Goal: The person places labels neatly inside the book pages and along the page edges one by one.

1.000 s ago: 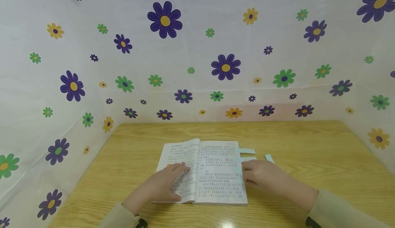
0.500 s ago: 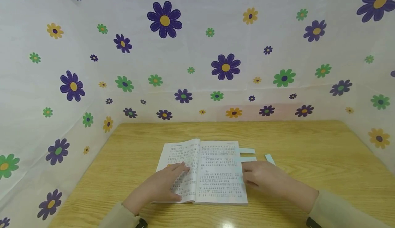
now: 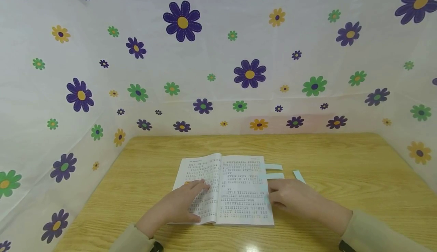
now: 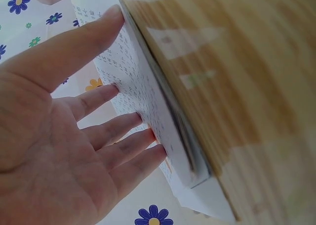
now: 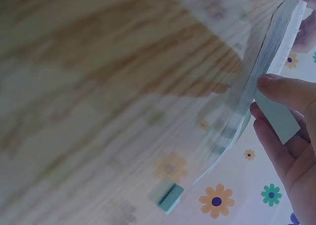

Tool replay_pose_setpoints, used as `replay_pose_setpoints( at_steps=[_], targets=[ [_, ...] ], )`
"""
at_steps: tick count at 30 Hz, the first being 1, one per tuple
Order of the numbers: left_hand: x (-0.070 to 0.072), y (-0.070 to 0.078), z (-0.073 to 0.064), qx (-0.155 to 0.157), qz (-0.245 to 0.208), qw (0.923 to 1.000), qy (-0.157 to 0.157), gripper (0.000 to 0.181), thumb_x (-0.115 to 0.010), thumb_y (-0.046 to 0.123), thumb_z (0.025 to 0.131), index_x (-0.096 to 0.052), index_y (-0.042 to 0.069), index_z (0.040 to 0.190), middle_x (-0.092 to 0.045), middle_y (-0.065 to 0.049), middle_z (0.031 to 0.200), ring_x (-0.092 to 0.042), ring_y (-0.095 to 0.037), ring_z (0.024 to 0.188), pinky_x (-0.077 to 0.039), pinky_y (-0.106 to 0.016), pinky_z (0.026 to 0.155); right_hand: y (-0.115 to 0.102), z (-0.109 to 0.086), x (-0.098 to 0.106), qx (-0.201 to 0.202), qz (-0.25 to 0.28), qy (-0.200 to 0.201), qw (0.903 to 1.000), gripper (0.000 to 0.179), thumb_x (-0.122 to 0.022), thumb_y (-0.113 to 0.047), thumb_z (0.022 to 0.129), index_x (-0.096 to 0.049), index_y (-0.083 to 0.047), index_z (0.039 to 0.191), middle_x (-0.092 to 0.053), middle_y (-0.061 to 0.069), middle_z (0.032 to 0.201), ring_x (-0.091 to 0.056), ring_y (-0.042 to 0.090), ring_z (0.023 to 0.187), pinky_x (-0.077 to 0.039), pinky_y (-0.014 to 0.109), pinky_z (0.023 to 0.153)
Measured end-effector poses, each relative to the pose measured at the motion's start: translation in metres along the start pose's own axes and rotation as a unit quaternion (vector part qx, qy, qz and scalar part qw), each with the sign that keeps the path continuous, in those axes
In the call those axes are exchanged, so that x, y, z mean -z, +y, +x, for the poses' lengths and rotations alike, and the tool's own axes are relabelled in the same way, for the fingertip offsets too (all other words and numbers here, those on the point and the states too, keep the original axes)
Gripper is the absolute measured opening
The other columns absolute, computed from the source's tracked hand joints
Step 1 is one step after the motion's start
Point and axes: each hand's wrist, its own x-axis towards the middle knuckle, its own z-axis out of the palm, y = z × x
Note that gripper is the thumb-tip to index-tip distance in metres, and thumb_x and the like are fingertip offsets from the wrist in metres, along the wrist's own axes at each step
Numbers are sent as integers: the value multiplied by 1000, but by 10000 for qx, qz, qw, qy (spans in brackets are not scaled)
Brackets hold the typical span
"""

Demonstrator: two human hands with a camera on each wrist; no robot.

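An open book [image 3: 243,191] with printed pages lies on the wooden table. My left hand [image 3: 179,202] rests on its left page with fingers spread; in the left wrist view the fingertips [image 4: 157,152] touch the paper. At the right page's edge, my right hand [image 3: 290,195] pinches a light-blue sticky tab [image 5: 279,117] between thumb and fingers. Part of that tab is hidden by the hand in the head view. Two similar sticky tabs, an upper one [image 3: 274,166] and a lower one [image 3: 275,176], stick out from the page edge above the right hand.
A small stack of light-blue sticky tabs [image 3: 298,176] lies on the table [image 3: 341,161] just beyond the right hand. White sheeting [image 3: 211,55] with printed flowers closes in the back and both sides of the table.
The right hand shifts very slightly at the page edge, its fingers still holding the sticky tab. The left hand and the book stay in place.
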Motion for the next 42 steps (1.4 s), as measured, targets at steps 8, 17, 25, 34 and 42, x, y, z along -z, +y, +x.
replay_pose_setpoints(
  at_steps=[8,17,25,34,42],
  targets=[
    [-1,0,-1,30,-29,10000,-3,89,-95,27,80,-49,10,155,-47,-21,163,-48,-46,149,-47,-64,118,1,-1,-1,217,-178,179,9994,13,-92,-14,81,-82,-22,79,-61,-11,84,-46,1,75,-50,14,66],
    [-2,-1,0,24,-15,10000,-5,90,-96,28,79,-49,10,155,-47,-21,163,-48,-46,149,-48,-63,118,6,-7,-2,501,-264,446,9974,17,-94,-12,78,-82,-24,82,-62,-10,88,-51,2,79,-54,17,71],
    [-1,-1,1,34,-37,10000,-19,90,-96,27,79,-49,10,155,-46,-20,164,-48,-45,149,-49,-62,118,5,-10,0,494,74,181,9986,17,-91,-10,82,-82,-20,90,-73,-7,100,-67,7,91,-63,22,84],
    [0,0,-1,30,-47,10000,-24,89,-95,26,81,-49,9,155,-46,-21,164,-48,-45,150,-48,-62,119,3,-10,0,359,93,-73,9993,17,-87,-10,88,-82,-16,102,-79,-5,112,-74,13,108,-64,31,97],
    [1,1,-1,47,-25,10000,-50,89,-95,27,81,-49,9,156,-46,-20,164,-47,-43,151,-46,-61,121,3,-11,-3,441,48,-70,9990,16,-86,-11,89,-83,-14,105,-79,-5,112,-74,11,107,-64,30,97]
  ],
)
